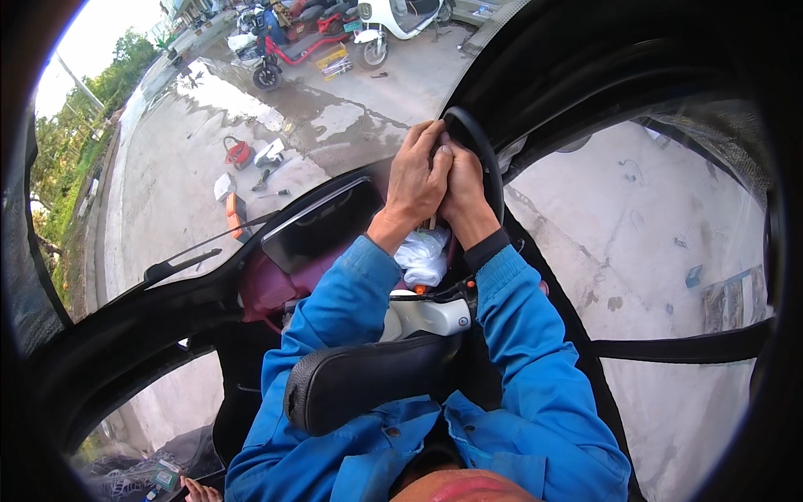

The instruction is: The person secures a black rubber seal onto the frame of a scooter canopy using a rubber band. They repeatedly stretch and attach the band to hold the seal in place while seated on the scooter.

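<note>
Both my hands are raised together at the front of a small covered vehicle, beside a black curved rim (pixel 481 142). The fingers of my left hand (pixel 411 184) are bent and closed, pressing against my right hand. My right hand (pixel 462 184) is curled tight next to it, close to the inner side of the rim. Whatever lies between the fingers is hidden. Below the wrists is a crumpled white plastic bag (pixel 422 258), and nearer to me a white handlebar housing (pixel 431 318). A dark glossy panel (pixel 322 224) lies left of my left wrist.
A black padded piece (pixel 368 383) crosses between my forearms. Black frame bars and a strap (pixel 682 347) surround me. Outside, a red basket (pixel 239 153) and an orange tool (pixel 237 216) lie on concrete, with parked scooters (pixel 305 42) beyond. Another person's hand (pixel 199 491) shows lower left.
</note>
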Available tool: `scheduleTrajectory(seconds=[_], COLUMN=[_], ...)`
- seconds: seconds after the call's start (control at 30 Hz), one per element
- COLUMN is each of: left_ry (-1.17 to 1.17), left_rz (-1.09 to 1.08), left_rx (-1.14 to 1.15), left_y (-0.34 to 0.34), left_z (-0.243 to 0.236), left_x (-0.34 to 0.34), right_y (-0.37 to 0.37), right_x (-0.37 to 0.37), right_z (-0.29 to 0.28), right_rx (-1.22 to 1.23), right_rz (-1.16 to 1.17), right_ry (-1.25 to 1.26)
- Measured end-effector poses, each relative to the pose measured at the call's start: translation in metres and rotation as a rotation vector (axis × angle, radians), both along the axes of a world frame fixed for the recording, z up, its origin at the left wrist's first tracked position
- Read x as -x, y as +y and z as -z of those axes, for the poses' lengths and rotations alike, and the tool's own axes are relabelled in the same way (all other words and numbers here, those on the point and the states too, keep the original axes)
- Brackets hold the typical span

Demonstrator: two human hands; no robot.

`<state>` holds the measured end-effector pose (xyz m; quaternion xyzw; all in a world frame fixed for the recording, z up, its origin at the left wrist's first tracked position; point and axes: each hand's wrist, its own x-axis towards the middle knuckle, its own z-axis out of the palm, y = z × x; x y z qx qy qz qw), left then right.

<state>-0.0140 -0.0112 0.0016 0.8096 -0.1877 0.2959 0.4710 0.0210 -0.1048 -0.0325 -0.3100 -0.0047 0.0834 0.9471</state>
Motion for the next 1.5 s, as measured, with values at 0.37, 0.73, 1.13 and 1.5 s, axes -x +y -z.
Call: scheduleTrajectory(seconds=[0.37,0.73,1.13,1.5], left_ry=[0.005,0.148,0.002,0.03], left_rz=[0.035,0.137,0.099,0.079], left_rx=[-0.118,0.196,0.096,0.005], left_y=[0.001,0.009,0.008,0.0], left_z=[-0.009,-0.002,0.005,-0.008], left_x=[-0.007,-0.003,0.0,-0.005], right_y=[0.012,-0.007,-0.011,0.013], right_x=[0.011,0.001,0.003,0.013], right_z=[-0.007,0.002,-0.01,-0.013], right_rx=[-0.035,0.16,0.144,0.065], right_rz=[0.116,0.02,0.015,0.182], right_ry=[-0.023,-0.092,-0.089,-0.029])
